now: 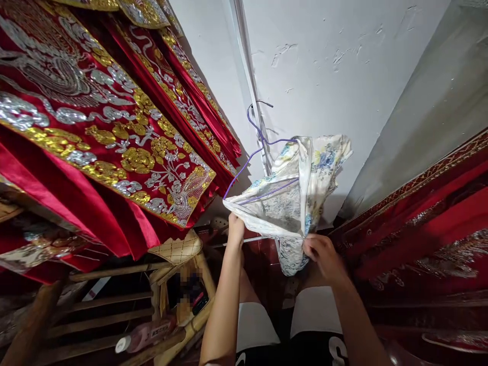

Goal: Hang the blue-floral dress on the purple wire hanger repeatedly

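Note:
A white garment with a blue and yellow flower print point(324, 152) hangs on a purple wire hanger point(251, 157). The hanger's hook is by a pale strip on the wall, and its lower bar shows through the garment's wide neck opening. My left hand point(236, 229) is closed on the white edge at the left shoulder, just below the hanger's end. With fingers pinched, my right hand point(322, 254) grips the garment where the two front edges meet at the bottom of the opening. The lower part of the garment droops between my hands.
Red satin cloths with gold and silver sequins point(137, 157) hang at the left. Below them are a bamboo chair point(183, 325) and a pink bottle with a white cap point(147, 335). More red embroidered cloth point(430, 223) hangs on the right. A white wall point(324, 61) stands ahead.

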A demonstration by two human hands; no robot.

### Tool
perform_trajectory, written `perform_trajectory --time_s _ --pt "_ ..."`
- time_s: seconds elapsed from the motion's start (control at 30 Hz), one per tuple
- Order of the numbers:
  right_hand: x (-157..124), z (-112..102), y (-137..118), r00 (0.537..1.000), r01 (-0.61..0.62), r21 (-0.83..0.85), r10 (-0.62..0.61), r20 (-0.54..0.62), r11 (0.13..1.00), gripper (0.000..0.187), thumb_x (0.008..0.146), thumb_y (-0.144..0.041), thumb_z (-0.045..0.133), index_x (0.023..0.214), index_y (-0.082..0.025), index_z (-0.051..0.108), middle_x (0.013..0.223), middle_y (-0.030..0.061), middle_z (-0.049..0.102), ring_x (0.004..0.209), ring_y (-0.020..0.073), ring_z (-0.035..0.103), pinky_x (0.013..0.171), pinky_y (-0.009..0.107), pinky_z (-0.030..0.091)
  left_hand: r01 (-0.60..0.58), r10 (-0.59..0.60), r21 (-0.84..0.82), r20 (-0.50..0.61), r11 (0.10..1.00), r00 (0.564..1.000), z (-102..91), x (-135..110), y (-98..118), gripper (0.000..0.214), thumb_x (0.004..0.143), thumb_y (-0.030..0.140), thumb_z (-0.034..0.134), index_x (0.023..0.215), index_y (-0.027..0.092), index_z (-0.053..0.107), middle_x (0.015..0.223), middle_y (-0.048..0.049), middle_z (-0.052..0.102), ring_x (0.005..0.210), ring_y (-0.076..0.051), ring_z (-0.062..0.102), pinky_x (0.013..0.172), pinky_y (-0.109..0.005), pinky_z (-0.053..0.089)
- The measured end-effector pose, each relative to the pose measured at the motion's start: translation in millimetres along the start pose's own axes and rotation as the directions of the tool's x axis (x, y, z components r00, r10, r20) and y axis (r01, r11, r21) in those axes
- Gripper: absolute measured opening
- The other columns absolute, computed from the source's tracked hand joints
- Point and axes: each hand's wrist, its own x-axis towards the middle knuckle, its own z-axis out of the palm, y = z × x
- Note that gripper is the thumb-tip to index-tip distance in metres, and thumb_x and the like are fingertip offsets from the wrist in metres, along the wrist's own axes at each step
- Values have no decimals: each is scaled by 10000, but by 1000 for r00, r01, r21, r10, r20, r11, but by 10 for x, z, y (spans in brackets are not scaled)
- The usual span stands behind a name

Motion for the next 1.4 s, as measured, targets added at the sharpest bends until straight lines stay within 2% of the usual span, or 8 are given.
perform_trajectory --time_s 0.3,0.57,0.8,0.93,1.03,1.13,1.23,1.4 --pt "-5 -105 -21 980 -144 -118 158 122 983 363 750 -363 586 433 -228 470 451 -26 391 425 106 306 479 285 243 -316 73 528 430 788 900 -86 -206 214 111 745 288 717 668 226 667 709 -68 708 765 -258 634 744 -330 504" --pt "224 -20 45 987 -80 -308 119 109 948 435 880 -544 574 620 -203 642 579 14 567 548 153 475 549 283 396 -186 113 91 519 978 847 147 -514 387 363 894 561 608 820 205 597 1018 -72 668 1006 -245 598 915 -325 469" --pt "530 422 -248 967 -213 155 185 176 965 742 773 -913 398 734 -218 655 664 88 626 752 268 642 623 367 506 -515 113 234 824 825 556 287 -857 723 156 972 260 540 977 229 693 1251 -117 670 1351 -304 515 1184 -446 304" --pt "541 445 -367 798 -414 44 339 498 909 538 736 -724 661 835 -195 663 755 63 663 763 227 637 687 341 507 -542 190 323 700 776 689 121 -708 745 440 916 151 487 1343 256 506 1507 -107 492 1437 -273 410 1204 -461 275" --pt "628 416 -567 682 -283 -259 384 623 923 344 601 -362 821 847 -183 661 777 6 656 722 174 591 669 282 472 -452 8 407 736 794 676 -32 -550 640 395 943 234 436 1333 214 493 1370 -100 595 1263 -262 540 1096 -412 394" --pt "774 381 -872 778 101 -463 220 588 881 93 635 -220 682 699 -179 629 679 -18 603 659 149 530 603 253 413 -414 -222 552 754 724 618 -173 -487 492 376 1002 437 384 997 166 644 971 -44 701 900 -219 614 831 -306 477" --pt "987 334 -1128 927 317 -581 -116 356 750 167 692 -179 576 820 -192 683 722 -6 645 629 149 525 587 260 408 -467 -281 725 651 506 705 -328 -453 446 444 962 533 473 792 162 647 770 -16 672 714 -182 580 667 -259 417" --pt "1597 307 -1023 923 382 -371 -370 108 846 496 695 -199 592 1185 -215 663 1087 66 721 888 208 654 770 308 501 -468 -386 884 431 0 815 -492 -342 735 316 903 446 566 792 185 706 818 -103 744 805 -293 697 718 -326 451"
